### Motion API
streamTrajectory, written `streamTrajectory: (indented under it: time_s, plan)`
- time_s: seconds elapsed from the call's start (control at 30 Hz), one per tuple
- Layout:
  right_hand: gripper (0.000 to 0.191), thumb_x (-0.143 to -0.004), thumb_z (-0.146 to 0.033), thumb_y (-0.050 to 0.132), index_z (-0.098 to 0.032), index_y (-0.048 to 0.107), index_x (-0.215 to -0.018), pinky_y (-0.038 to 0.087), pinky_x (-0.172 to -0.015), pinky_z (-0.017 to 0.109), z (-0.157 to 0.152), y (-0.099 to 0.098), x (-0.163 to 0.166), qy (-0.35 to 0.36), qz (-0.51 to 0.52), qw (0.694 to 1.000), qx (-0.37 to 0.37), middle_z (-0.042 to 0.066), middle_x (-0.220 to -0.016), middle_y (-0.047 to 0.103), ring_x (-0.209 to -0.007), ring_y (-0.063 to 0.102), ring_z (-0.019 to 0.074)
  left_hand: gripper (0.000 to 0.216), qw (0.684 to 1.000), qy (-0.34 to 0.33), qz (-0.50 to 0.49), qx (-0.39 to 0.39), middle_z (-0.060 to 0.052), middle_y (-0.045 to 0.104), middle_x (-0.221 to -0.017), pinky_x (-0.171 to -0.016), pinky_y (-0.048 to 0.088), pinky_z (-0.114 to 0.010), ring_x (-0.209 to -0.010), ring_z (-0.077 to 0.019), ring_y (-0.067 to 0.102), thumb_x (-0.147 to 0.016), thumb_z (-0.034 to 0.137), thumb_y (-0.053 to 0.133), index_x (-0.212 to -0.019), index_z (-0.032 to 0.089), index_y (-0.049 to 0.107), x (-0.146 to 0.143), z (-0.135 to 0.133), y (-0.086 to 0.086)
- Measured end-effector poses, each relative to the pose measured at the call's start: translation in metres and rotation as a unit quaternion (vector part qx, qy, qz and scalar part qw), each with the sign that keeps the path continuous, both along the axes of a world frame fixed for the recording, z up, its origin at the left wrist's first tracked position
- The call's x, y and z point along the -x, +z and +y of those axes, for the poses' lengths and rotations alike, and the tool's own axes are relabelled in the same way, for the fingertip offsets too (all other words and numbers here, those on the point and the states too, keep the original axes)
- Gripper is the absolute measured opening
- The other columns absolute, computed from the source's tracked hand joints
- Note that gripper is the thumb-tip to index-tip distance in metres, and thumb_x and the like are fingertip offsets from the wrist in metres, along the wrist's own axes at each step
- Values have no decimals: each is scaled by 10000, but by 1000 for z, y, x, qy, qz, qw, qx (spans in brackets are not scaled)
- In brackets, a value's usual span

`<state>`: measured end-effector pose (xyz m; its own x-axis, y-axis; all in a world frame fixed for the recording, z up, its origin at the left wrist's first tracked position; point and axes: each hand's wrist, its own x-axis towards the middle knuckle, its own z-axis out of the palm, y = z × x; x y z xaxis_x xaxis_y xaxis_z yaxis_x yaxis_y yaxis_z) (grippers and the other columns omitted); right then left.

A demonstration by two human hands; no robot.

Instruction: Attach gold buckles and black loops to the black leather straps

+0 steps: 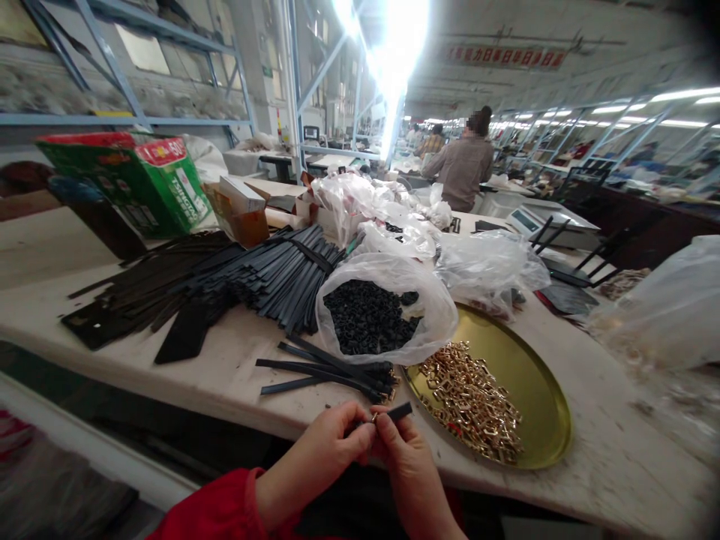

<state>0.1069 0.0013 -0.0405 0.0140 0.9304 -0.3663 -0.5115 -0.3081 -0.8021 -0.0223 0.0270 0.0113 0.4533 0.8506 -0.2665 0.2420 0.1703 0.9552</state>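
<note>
My left hand [344,436] and my right hand [406,454] meet just off the table's near edge, both closed in a pinch. Between them is a black strap [400,411], its short end sticking out past my right thumb. A small gold buckle [375,417] shows at the fingertips; my fingers hide most of it. Just beyond lie several black straps [315,373] with gold buckles at their right ends. An open plastic bag [388,270] of small black loops [368,319] stands behind them. To the right, a gold oval tray [540,382] carries a heap of gold buckles [472,397].
A fanned bundle of black straps [281,274] lies on the table [225,382] at left, near a green carton [163,187] and a dark bottle [98,217]. More plastic bags [489,262] stand behind the tray. Farther back are a scale [554,221] and a person [464,165].
</note>
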Motion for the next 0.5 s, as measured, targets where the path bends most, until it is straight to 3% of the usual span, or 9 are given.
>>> streamTrajectory:
  time_s: [0.2, 0.33, 0.5]
  plan:
    - [362, -720, -498, 625, -151, 659, -819, 461, -597, 243, -4, 12, -4, 31, -12, 999, -30, -5, -601, 632, -583, 567, 125, 244, 998, 6, -54, 26, 18, 544, -630, -591, 390, -219, -599, -108, 496, -782, 380, 491, -681, 158, 482, 2, 1, 2]
    - [290, -708, -457, 656, -176, 600, -753, 463, -548, 238, -5, 15, -4, 41, 23, 999, -22, -23, -588, 621, -531, 558, 114, 253, 999, 6, -11, 48, 31, 544, -613, -448, 324, -196, -457, -73, 427, -766, 411, 484, -709, 165, 472, 4, -3, -2]
    - [311, -691, -469, 661, -179, 567, -752, 451, -522, 235, -3, 14, -3, 31, -45, 998, -36, -35, -587, 593, -516, 536, 112, 275, 996, 19, -20, 83, 39, 554, -599, -379, 261, -175, -387, -54, 418, -765, 439, 479, -700, 174, 441, 2, -5, -8]
